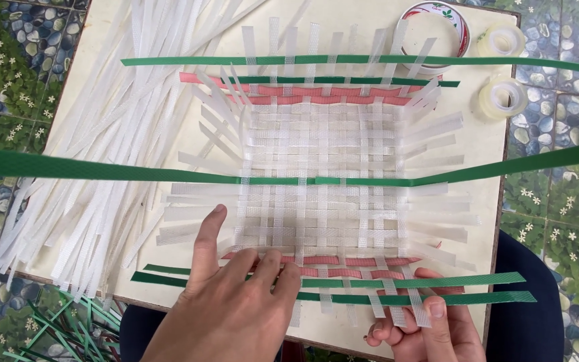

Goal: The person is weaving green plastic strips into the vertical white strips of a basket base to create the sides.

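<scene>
Wrists cut off below. Left hand (232,305) lies flat, fingers spread, on woven strip mat (319,177); right hand (423,328) pinches white strip (415,305) at near edge, under thumb.

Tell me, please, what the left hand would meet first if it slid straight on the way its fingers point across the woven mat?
Probably the green strip woven across the mat's middle. The left hand lies flat, fingers pointing away over white weave; the nearer pink strips are already under its fingertips.
</scene>
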